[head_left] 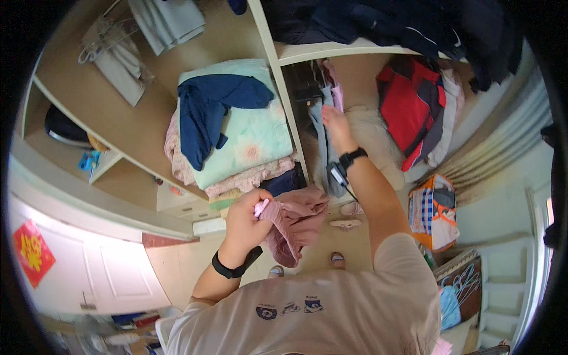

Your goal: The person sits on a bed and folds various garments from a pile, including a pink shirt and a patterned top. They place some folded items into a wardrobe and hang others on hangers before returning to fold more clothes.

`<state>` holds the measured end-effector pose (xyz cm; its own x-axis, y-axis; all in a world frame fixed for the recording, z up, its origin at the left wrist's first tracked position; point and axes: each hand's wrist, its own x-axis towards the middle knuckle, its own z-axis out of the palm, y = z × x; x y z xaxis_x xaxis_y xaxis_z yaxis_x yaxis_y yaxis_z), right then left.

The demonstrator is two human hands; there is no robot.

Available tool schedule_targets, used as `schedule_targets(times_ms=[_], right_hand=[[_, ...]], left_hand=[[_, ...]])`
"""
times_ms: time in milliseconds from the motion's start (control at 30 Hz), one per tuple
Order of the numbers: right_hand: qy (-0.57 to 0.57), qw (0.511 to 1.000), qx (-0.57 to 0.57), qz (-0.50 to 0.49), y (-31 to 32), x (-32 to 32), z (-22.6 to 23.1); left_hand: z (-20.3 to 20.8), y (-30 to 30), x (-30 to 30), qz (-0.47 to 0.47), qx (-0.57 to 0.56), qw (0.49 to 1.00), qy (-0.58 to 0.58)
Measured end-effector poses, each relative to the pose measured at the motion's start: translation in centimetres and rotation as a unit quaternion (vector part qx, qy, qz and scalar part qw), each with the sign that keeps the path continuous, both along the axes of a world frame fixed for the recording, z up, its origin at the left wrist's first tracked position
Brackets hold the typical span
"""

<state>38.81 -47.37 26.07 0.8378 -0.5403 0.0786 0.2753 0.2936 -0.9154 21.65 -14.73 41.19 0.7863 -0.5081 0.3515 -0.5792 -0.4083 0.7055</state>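
Note:
My left hand (245,222) is closed around the gathered edge of a dusty-pink garment (296,222), which hangs bunched in front of my body. A small lilac piece (260,207) sticks out between its thumb and fingers; its kind is unclear. Out ahead, my right hand (337,127) reaches into the right wardrobe compartment. Its fingers are drawn together at the edge of the grey-blue trousers (322,142) hanging there, partly hiding the grip. Close beside them hangs a pink garment (335,89).
A folded pale-green quilt (254,133) with a navy garment (207,112) on top fills the left compartment. To the right hangs a red and grey jacket (411,106). An orange-edged bag (433,213) stands near the curtain. Pink slippers (345,224) lie on the floor.

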Motion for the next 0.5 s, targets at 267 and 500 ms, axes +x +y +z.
schedule_targets(times_ms=[267,500], right_hand=[[0.05,0.99,-0.088,-0.094,-2.6,12.9,-0.9],[0.099,0.986,-0.123,0.044,-2.1,17.2,-1.6]], left_hand=[[1.8,-2.2,-2.5,0.183,-0.002,0.981,0.068],[2.8,-2.6,-2.9,0.227,0.01,0.97,0.088]])
